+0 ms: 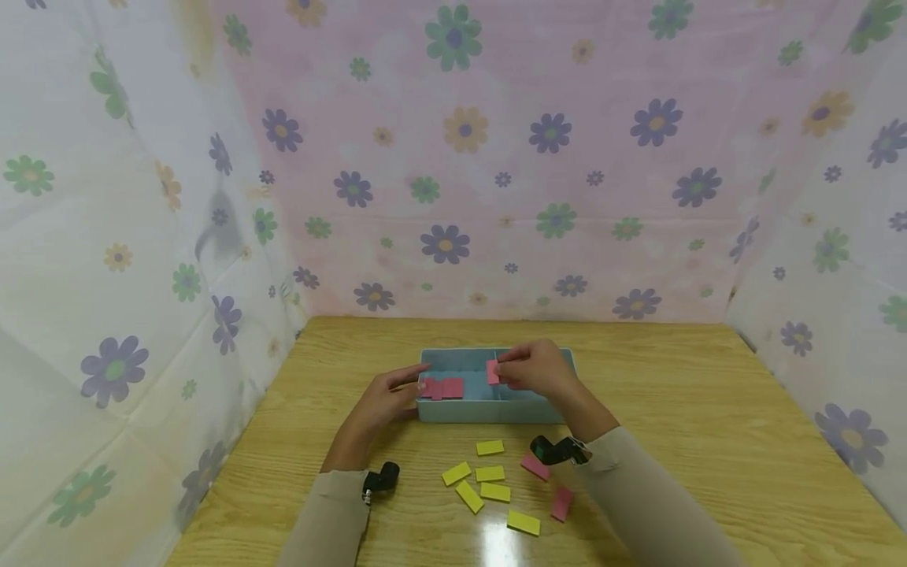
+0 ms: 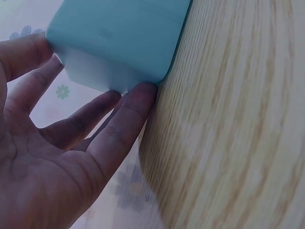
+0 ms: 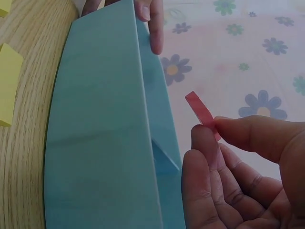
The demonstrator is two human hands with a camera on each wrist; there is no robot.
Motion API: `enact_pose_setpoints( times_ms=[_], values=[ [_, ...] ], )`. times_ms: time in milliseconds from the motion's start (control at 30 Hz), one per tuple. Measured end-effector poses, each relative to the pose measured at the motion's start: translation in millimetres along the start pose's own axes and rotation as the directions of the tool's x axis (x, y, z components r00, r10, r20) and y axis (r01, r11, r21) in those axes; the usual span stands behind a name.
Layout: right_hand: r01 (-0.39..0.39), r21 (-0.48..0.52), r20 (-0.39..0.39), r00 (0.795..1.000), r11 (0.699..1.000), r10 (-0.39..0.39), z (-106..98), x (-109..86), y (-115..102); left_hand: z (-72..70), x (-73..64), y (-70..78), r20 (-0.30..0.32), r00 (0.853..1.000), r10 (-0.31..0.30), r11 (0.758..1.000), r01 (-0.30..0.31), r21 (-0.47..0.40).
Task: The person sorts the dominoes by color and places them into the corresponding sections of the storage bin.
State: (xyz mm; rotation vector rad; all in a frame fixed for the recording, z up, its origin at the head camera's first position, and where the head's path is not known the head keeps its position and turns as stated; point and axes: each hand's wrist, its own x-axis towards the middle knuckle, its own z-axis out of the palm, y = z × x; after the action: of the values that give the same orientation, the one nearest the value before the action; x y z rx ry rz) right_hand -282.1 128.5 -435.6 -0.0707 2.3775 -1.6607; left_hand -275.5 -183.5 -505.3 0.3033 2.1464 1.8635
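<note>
A light-blue box [image 1: 457, 412] with a divider [image 1: 497, 386] stands on the wooden table. My right hand [image 1: 538, 368] is above the box near the divider, pinching a small pink block [image 1: 492, 372] between thumb and fingertips. In the right wrist view, the pink block [image 3: 200, 109] appears edge-on, above the rim. Against the box's left end rests my left hand [image 1: 383, 400], its fingers spread and fairly straight. The left wrist view shows those fingertips touching the end wall [image 2: 119, 43]. Several pink blocks [image 1: 445, 388] lie in the left compartment, beside the left thumb. The right compartment is partly hidden by my right hand.
In front of the box lie several yellow blocks [image 1: 490, 474]. Two pink blocks, one [image 1: 534, 467] by the right wrist camera and one [image 1: 562, 504] nearer me, lie beside the right forearm. A flowered cloth [image 1: 496, 197] encloses the table [image 1: 659, 394] at the back and sides.
</note>
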Motion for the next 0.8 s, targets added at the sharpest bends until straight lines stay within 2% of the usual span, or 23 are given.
enact_pose_setpoints(
  times_ms=[300, 467, 800],
  values=[
    [-0.029, -0.017, -0.015, 0.999, 0.999, 0.029, 7.5, 9.8, -1.3, -0.7, 0.3, -0.7, -0.015, 1.000, -0.018, 1.000, 0.018, 0.002],
    [-0.037, -0.030, -0.026, 0.999, 0.999, 0.037, 11.5, 14.6, -4.8, -0.8, 1.2, 0.1, -0.008, 1.000, 0.004, 1.000, -0.004, 0.001],
    [-0.026, -0.062, -0.030, 0.999, 0.998, 0.025, 20.3, 21.7, -13.4, -1.5, 2.4, -1.5, 0.009, 1.000, 0.005, 1.000, -0.005, 0.005]
  ],
)
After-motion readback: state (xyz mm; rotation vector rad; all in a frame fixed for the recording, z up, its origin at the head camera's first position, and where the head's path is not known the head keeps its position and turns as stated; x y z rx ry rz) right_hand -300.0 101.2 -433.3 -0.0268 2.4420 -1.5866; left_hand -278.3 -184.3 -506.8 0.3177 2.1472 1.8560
